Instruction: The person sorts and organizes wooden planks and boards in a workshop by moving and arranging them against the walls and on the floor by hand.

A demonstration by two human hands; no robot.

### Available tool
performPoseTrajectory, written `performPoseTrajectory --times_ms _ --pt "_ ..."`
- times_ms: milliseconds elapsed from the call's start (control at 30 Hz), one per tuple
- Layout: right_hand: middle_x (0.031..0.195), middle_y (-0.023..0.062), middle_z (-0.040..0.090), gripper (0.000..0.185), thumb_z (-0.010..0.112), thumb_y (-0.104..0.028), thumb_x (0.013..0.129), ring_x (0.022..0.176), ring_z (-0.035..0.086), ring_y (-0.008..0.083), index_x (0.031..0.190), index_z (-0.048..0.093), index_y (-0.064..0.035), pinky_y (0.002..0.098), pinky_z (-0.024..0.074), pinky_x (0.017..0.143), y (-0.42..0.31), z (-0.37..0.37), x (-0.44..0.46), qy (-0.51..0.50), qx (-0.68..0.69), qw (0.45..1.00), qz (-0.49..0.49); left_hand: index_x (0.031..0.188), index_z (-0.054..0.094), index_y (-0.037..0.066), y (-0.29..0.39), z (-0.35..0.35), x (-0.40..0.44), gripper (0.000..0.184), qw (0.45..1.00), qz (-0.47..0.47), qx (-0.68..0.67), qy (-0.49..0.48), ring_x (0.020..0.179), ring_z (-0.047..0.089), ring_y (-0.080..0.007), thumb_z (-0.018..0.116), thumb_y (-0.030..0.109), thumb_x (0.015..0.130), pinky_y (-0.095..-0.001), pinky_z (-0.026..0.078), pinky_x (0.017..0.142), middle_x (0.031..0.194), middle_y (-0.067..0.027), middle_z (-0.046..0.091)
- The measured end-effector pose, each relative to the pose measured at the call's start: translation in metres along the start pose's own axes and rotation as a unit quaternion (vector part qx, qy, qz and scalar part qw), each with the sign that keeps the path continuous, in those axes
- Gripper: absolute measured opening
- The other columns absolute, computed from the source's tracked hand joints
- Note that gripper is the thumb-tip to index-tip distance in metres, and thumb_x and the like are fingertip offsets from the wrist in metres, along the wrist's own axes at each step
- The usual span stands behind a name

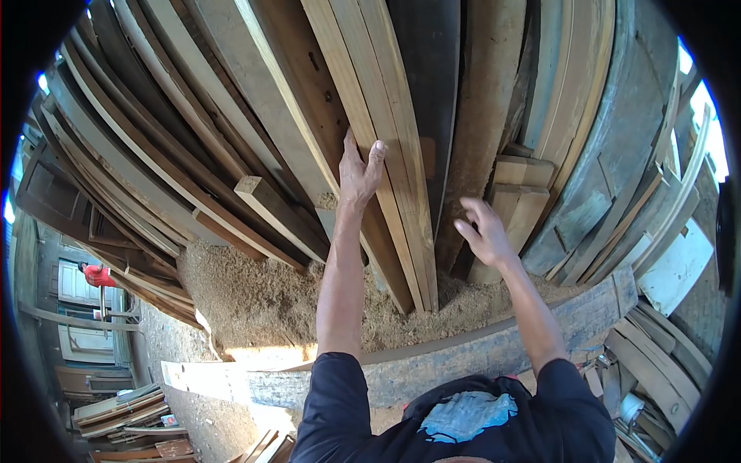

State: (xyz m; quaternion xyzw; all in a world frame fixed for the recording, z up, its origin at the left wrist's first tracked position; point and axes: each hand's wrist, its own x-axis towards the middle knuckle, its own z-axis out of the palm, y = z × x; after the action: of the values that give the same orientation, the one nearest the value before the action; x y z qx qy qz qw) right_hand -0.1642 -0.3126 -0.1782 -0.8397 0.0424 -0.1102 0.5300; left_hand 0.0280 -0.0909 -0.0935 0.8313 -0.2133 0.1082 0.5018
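Note:
My left hand is at the left edge of a pale wooden plank. Its thumb lies over the front face, and its fingers reach along the side, partly hidden. The plank stands on end, leaning away from me among several others. My right hand hovers in front of a wide brown board, thumb and fingers apart, holding nothing. A short wood block stands just behind that hand. Left of the pale plank leans a darker brown plank with holes in its face.
Sawdust covers the floor at the planks' feet. A low weathered board runs across in front of me. Stacked scrap wood lies at right, more timber at lower left. A person in red is far left.

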Motion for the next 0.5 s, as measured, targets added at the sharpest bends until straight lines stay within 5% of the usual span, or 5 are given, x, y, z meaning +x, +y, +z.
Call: performPoseTrajectory --times_ms 200,267,500 --pt "0.135 0.0275 0.058 0.079 0.075 -0.037 0.090 0.125 0.058 0.0398 0.145 0.040 0.0074 0.0433 0.0443 0.108 -0.099 0.017 0.161 0.068 0.114 0.972 -0.195 0.149 0.041 -0.001 0.037 -0.008 0.028 0.072 0.996 0.018 -0.062 0.054 0.124 0.059 -0.0311 0.058 0.049 0.101 -0.0410 0.046 0.104 0.134 -0.0222 0.062" --pt "0.134 0.0289 0.059 0.083 0.076 -0.038 0.088 0.126 0.057 0.0402 0.146 0.038 0.0093 0.0430 0.0436 0.109 -0.107 0.027 0.193 0.069 0.127 0.967 -0.208 0.150 0.038 -0.003 0.037 -0.009 0.040 0.068 0.999 -0.012 -0.028 0.042 0.121 0.063 -0.0390 0.057 0.042 0.102 -0.0447 0.050 0.101 0.130 -0.0273 0.063" --pt "0.146 0.0330 0.047 0.084 0.071 -0.038 0.093 0.140 0.044 0.0418 0.148 0.034 0.0130 0.0463 0.0339 0.117 -0.100 0.042 0.186 0.088 0.095 0.969 -0.209 0.148 0.043 0.000 0.028 0.001 0.037 0.062 0.995 0.031 -0.021 0.092 0.117 0.064 -0.0409 0.055 0.041 0.103 -0.0465 0.051 0.098 0.127 -0.0265 0.064"
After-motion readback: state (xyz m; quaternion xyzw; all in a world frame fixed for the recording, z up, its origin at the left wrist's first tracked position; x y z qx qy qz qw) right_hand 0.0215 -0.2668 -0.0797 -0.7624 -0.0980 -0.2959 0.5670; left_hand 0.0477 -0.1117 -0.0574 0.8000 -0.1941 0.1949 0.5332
